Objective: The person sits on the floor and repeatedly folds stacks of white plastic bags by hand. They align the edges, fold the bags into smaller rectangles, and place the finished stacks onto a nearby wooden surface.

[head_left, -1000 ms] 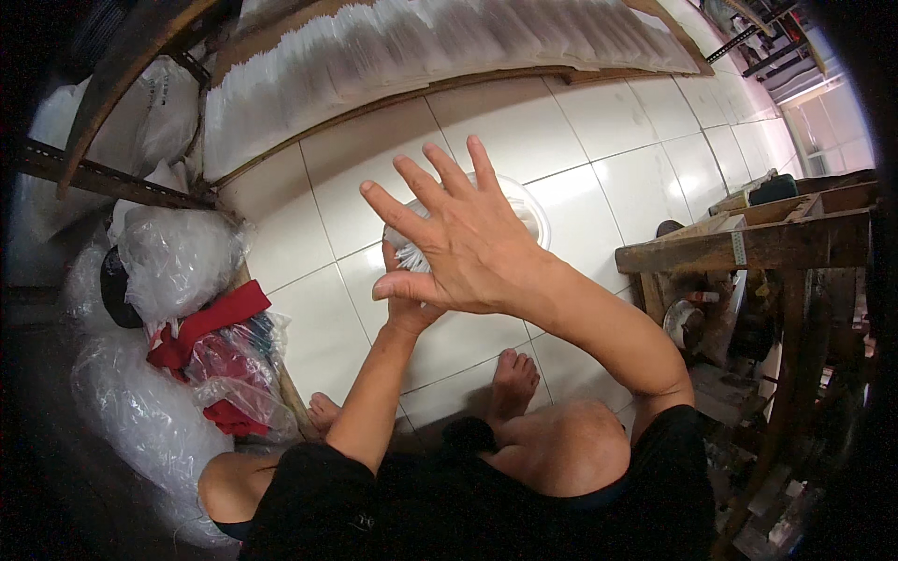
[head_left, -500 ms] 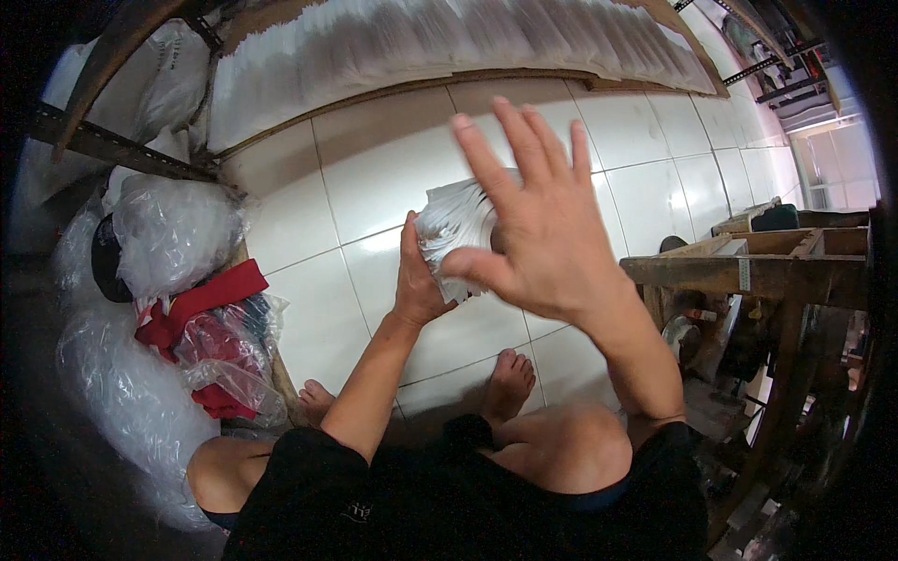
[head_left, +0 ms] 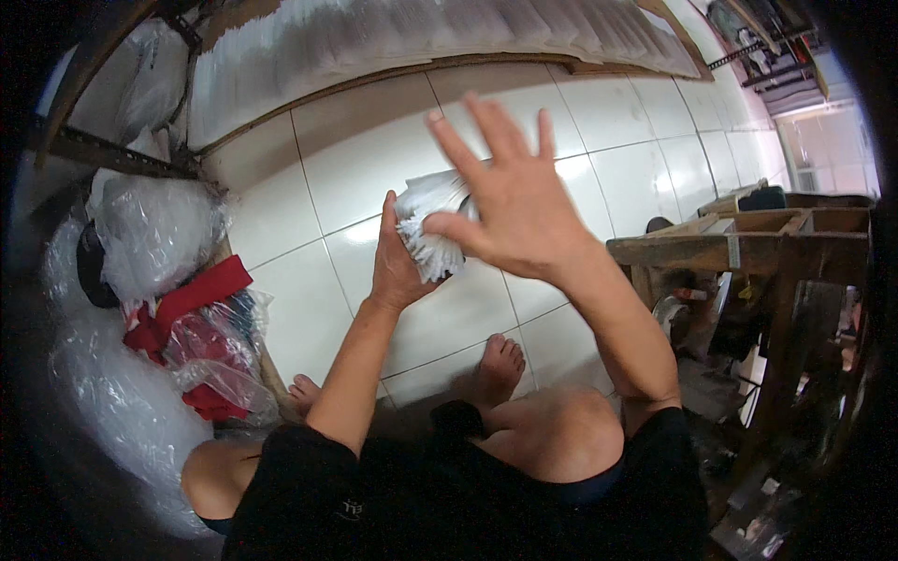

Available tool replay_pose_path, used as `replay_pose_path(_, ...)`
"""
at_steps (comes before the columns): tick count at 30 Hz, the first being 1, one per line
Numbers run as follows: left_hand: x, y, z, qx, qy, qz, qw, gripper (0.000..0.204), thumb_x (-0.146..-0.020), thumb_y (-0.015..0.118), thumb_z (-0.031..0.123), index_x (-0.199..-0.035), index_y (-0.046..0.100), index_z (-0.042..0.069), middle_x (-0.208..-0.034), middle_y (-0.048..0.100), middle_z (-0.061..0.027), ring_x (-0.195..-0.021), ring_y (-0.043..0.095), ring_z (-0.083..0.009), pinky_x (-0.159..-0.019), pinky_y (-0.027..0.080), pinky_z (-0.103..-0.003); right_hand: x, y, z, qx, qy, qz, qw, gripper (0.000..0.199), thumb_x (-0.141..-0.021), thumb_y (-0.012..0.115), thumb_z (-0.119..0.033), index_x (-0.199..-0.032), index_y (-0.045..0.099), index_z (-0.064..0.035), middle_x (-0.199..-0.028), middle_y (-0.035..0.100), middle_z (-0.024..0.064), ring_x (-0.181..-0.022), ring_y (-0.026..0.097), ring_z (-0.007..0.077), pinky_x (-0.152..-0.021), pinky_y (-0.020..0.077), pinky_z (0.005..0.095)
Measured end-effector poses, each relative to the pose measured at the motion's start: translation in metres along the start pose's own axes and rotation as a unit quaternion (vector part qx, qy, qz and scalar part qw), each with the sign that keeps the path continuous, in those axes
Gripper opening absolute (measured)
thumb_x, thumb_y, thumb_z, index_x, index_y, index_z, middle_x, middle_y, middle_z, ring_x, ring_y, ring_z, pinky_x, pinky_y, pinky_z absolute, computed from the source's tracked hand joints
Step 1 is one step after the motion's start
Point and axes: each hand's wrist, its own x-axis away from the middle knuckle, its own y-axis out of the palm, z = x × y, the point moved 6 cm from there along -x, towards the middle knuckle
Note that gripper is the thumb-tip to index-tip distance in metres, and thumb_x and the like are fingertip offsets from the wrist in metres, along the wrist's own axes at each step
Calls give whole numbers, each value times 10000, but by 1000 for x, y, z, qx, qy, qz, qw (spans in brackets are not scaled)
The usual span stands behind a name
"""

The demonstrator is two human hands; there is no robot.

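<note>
Fingers of the left hand [head_left: 398, 266] are closed around a thick bundle of thin white strips [head_left: 432, 224], with the thumb up along its near side; this grip holds the bundle in the air above the white tiled floor [head_left: 309, 234]. The right hand [head_left: 510, 201] is open, its fingers spread and pointing up, and its palm lies flat against the right side of the bundle; it grips nothing. The bundle sits between the two hands. Its long axis runs from lower left to upper right, and the cut ends point down-left toward the person. These ends look ragged, like many paper edges packed together; the far part is hidden behind the right hand.

Below the hands are the person's bare knees and one bare foot [head_left: 498, 365] on the glossy square tiles. At the left lie crumpled clear plastic bags [head_left: 154, 229] with something red inside. At the right stands a rough wooden frame [head_left: 739, 243]. Along the top, rows of white strips [head_left: 449, 33] lie on a long wooden board.
</note>
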Motion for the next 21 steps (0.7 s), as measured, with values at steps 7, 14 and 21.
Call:
replay_pose_path(7, -24, -7, 25, -62, 75, 26, 995, 1298, -617, 929, 232, -1500, 5, 7, -1308, 520, -191, -1163, 568, -350, -1044, 425, -438, 3, -5, 29, 7, 25, 18, 999, 949, -862, 385, -771, -1533, 276, -110, -1524, 325, 242, -1423, 289, 412, -1149, 82, 628)
replay_pose_path(14, -15, -14, 27, -47, -23, -25, 998, 1300, -576, 941, 305, -1508, 86, 8, -1437, 362, -212, -1320, 396, -383, -1108, 354, -443, -8, -1, -13, -13, -24, -18, 999, 1009, -806, 377, -839, -1533, 294, -145, -1492, 367, 251, -1392, 309, 450, -1134, 107, 648)
replay_pose_path(21, -20, -12, 41, -120, -2, -41, 992, 1254, -584, 926, 373, -1509, 152, 30, -1504, 276, -210, -1359, 324, -424, -1159, 271, -478, -15, 8, -30, -4, -59, 21, 998, 994, -804, 409, -825, -1542, 273, -173, -1515, 304, 269, -1404, 275, 475, -1114, 96, 692)
